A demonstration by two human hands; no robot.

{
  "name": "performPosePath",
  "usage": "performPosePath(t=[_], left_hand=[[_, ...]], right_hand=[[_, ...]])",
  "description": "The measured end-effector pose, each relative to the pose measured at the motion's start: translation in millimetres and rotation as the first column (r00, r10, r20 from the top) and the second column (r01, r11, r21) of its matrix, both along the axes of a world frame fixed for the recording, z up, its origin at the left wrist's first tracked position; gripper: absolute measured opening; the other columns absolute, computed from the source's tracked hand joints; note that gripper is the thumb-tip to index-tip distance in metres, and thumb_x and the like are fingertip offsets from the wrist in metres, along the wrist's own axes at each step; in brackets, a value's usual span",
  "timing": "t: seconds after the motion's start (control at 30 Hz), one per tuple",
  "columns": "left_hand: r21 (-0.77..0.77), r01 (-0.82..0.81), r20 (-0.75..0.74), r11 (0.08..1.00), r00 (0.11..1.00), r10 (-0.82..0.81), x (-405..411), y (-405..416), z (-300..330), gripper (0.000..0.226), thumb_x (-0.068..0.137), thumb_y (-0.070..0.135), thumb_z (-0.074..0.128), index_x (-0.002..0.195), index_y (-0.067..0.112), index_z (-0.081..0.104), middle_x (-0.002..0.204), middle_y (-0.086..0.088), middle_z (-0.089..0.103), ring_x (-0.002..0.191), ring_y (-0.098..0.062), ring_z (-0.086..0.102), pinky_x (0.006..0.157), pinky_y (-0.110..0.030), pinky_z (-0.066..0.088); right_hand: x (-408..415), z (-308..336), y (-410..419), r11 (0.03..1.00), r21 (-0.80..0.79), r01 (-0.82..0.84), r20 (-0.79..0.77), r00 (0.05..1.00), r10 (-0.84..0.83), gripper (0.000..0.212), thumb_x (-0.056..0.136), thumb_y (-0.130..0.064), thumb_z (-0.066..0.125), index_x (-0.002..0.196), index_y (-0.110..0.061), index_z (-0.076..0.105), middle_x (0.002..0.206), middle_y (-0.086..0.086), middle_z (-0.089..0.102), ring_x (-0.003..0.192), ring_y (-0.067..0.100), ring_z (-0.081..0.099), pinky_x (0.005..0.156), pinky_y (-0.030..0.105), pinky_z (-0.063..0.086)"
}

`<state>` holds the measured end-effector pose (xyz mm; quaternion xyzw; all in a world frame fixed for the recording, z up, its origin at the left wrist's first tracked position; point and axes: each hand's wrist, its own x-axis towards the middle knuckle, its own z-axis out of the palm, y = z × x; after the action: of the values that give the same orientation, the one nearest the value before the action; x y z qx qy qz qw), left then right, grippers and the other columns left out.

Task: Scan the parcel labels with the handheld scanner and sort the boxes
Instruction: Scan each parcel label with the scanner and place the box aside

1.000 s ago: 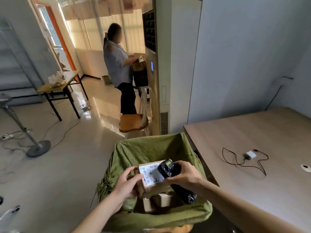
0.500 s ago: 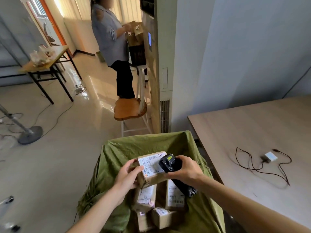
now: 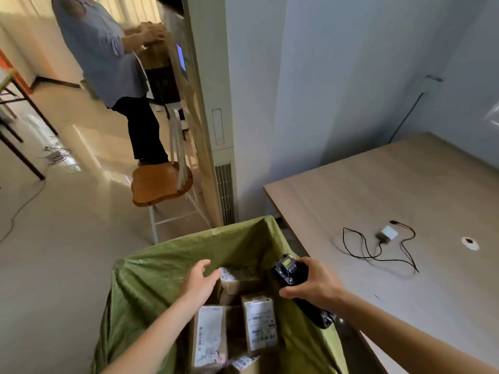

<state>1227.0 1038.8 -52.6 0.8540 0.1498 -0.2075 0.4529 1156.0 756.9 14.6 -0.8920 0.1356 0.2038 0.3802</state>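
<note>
- green fabric lines the bin (image 3: 162,276) right under us; parcels sit inside it, labels up: one box (image 3: 209,334) near-left, another box (image 3: 260,323) beside it, a third box (image 3: 237,279) behind them.
- our left hand (image 3: 201,283) hovers over the bin with fingers loosely spread, holding nothing, just beside the third box.
- our right hand (image 3: 314,286) grips the handheld scanner (image 3: 290,271) above the bin's right edge, its lit window facing up at us.
- judgement: next parcel pick. we'd grab one box by its edges so the barcode isn't covered, tilt the label toward the scanner head, keep both steady.
- wooden table (image 3: 405,198) on the right carries a white charger (image 3: 387,234) and a looped black cable (image 3: 361,252).
- further off: wooden chair (image 3: 159,186), tall white air conditioner unit (image 3: 213,109), glossy floor, and another person (image 3: 113,58) handling cardboard by it.
</note>
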Motion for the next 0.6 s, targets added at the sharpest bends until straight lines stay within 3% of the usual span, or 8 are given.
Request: performPosePath(t=[0.17, 0.27, 0.43, 0.6], left_hand=[[-0.009, 0.196, 0.107, 0.981, 0.975, -0.194, 9.3, -15.9, 28.4, 0.035, 0.095, 0.033, 0.066, 0.129, 0.027, 0.061, 0.127, 0.003, 0.061, 0.112, -0.016, 0.060, 0.089, -0.030, 0.046], [-0.011, 0.331, 0.187, 0.944, 0.928, -0.323, 11.5, -41.5, 53.6, 0.027, 0.094, 0.033, 0.068, 0.121, 0.031, 0.066, 0.119, 0.010, 0.064, 0.112, -0.013, 0.061, 0.093, -0.031, 0.050], [0.010, 0.523, 0.297, 0.852, 0.812, -0.502, 5.0, -124.3, 102.5, 0.025, 0.092, 0.040, 0.070, 0.116, 0.035, 0.069, 0.114, 0.015, 0.066, 0.110, -0.007, 0.059, 0.099, -0.032, 0.049], [0.010, 0.707, 0.353, 0.707, 0.659, -0.664, -45.8, -250.6, 147.4, 0.021, 0.089, 0.045, 0.070, 0.110, 0.040, 0.067, 0.110, 0.017, 0.070, 0.107, -0.006, 0.064, 0.097, -0.031, 0.053]], right_hand=[[-13.8, 14.5, -16.2, 0.997, -0.061, 0.056, 0.031, 0.998, -0.054, 0.073, 0.064, -0.051, 0.090, 0.124, -0.028, 0.056, 0.101, -0.008, 0.066, 0.090, 0.009, 0.066, 0.083, 0.032, 0.061], [-31.6, 30.2, -33.7, 0.987, -0.094, 0.130, 0.070, 0.990, -0.123, 0.077, 0.062, -0.052, 0.091, 0.126, -0.028, 0.057, 0.099, -0.011, 0.066, 0.086, 0.004, 0.064, 0.077, 0.025, 0.059], [-90.3, 72.7, -91.9, 0.943, -0.146, 0.300, 0.114, 0.952, -0.286, 0.076, 0.058, -0.059, 0.087, 0.124, -0.039, 0.056, 0.099, -0.011, 0.070, 0.085, 0.007, 0.069, 0.079, 0.030, 0.062], [-209.0, 122.4, -172.1, 0.849, -0.146, 0.508, 0.160, 0.859, -0.486, 0.064, 0.055, -0.058, 0.084, 0.112, -0.037, 0.066, 0.091, -0.010, 0.074, 0.080, 0.007, 0.071, 0.076, 0.033, 0.062]])
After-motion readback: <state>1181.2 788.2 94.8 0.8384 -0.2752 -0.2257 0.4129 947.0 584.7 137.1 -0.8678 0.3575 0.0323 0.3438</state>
